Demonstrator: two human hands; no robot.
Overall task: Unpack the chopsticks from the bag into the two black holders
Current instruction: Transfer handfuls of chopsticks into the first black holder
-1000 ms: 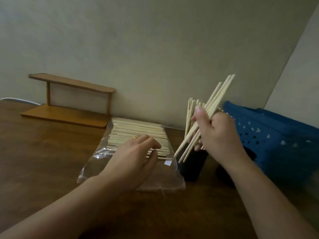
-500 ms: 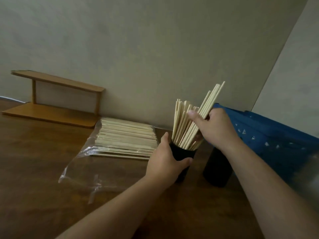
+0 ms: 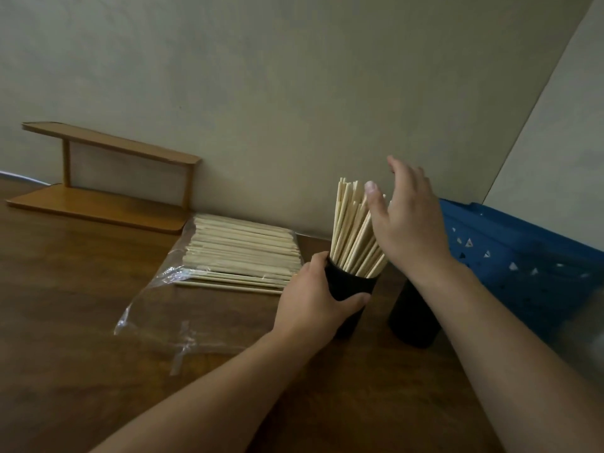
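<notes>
Released now, the right hand spreads beside the chopsticks — left hand (grip wrapped) clasps the holder.

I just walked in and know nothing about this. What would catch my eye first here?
Probably the fan of pale chopsticks standing in a black holder mid-table, gripped by the left hand while the open right hand hovers beside them. Left of it, a clear bag holds many more; a blue basket sits far right.

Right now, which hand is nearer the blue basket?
Right. The right hand is open beside the chopsticks, just left of the blue basket. The left hand grips the holder, farther left.
</notes>
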